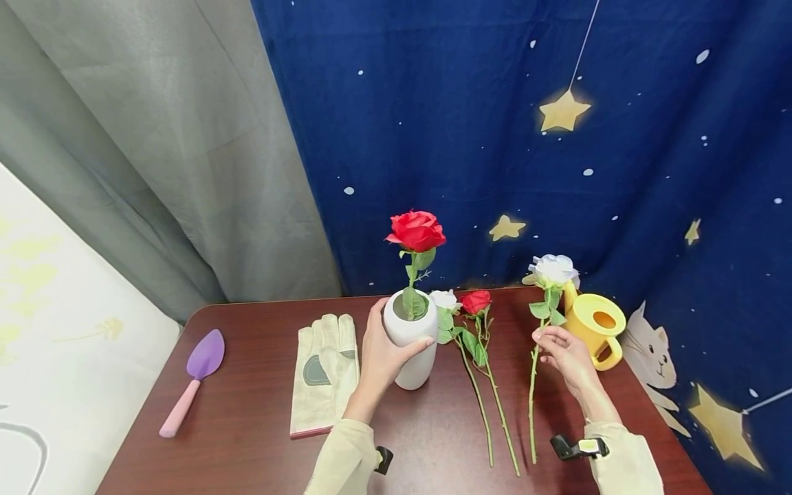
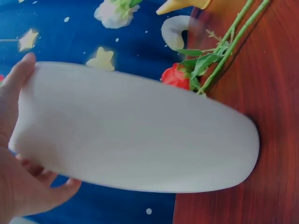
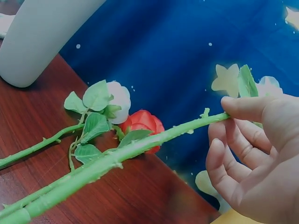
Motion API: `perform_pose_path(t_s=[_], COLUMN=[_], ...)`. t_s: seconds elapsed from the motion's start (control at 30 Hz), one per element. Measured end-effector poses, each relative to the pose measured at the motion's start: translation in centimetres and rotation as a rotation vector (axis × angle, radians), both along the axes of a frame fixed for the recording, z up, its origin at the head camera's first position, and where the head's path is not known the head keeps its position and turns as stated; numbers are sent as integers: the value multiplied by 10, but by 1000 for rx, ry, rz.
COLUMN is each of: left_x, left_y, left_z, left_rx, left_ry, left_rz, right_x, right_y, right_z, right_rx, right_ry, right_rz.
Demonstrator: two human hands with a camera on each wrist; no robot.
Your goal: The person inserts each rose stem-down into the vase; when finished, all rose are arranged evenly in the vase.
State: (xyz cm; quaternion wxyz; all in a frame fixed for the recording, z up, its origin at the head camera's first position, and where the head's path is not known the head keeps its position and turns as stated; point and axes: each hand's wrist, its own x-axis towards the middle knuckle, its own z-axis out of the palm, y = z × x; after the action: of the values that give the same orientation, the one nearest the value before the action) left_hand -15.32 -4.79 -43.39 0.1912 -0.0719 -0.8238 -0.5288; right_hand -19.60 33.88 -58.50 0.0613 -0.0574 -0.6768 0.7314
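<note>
Near the middle of the table, my left hand (image 1: 385, 349) grips a white vase (image 1: 416, 375) around its upper part. A red rose (image 1: 416, 232) stands upright in the vase. Farther right, my right hand (image 1: 566, 354) pinches the green stem of a white rose (image 1: 553, 270) between thumb and fingers, bloom upward. In the right wrist view this stem (image 3: 154, 140) runs diagonally across the picture. Between the vase and my right hand lie another white rose (image 1: 445, 300) and another red rose (image 1: 475, 302), their stems pointing toward me.
A yellow watering can (image 1: 588, 320) stands at the back right, just behind my right hand. Pale work gloves (image 1: 322, 385) lie left of the vase. At the far left is a trowel (image 1: 205, 354) with a purple blade and pink handle. A starry blue curtain hangs behind the table (image 1: 247, 412).
</note>
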Motion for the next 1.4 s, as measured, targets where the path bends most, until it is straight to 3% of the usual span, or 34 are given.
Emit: perform_pose_path(t_s=[0.1, 0.2, 0.27, 0.47, 0.57, 0.67, 0.8, 0.83, 0.87, 0.93, 1.03, 1.13, 1.2, 1.23, 1.3, 1.33, 1.4], left_x=[-1, -2, -2, 3, 8, 7, 3, 3, 4, 7, 10, 11, 11, 12, 11, 14, 17], left_y=[1, -5, -12, -38, -45, -47, -44, -42, -40, -36, -31, -28, -26, -25, -23, -21, -18], left_z=[-2, -4, -3, 8, 18, 12, -8, -11, -13, -15, -16, -15, -15, -15, -16, -11, -6], left_rx=[-23, -19, 4, 97, 89, 68, 16, -1, -16, -32, -23, -9, -7, -8, 8, 25, 68], left_ry=[14, -1, -34, -96, -78, -75, -45, -30, -14, 13, 39, 31, 16, 15, 24, 22, 35], left_rz=[50, 19, -61, -408, -472, -440, -307, -268, -233, -177, -142, -130, -115, -107, -100, -103, -118], right_x=[0, 2, 3, 12, 15, 23, 23, 23, 16, 16, 16, 16, 23, 29, 46, 55, 67], right_y=[3, 7, 10, 17, 19, 14, 17, 17, 23, 21, 20, 20, 15, 8, -11, -22, -40], right_z=[-3, -4, -3, 2, 3, 12, 11, 11, 1, 3, 4, 5, 19, 33, 70, 90, 119], right_rx=[11, 30, 22, -31, -25, -64, -87, -97, -87, -110, -141, -154, -188, -191, -230, -260, -290], right_ry=[9, 13, 16, 60, 68, 91, 104, 104, 86, 80, 67, 107, 143, 138, 134, 120, 95], right_rz=[-24, -40, -56, -39, -28, -2, -17, -26, -65, -81, -119, -105, -58, -47, -41, -45, -84])
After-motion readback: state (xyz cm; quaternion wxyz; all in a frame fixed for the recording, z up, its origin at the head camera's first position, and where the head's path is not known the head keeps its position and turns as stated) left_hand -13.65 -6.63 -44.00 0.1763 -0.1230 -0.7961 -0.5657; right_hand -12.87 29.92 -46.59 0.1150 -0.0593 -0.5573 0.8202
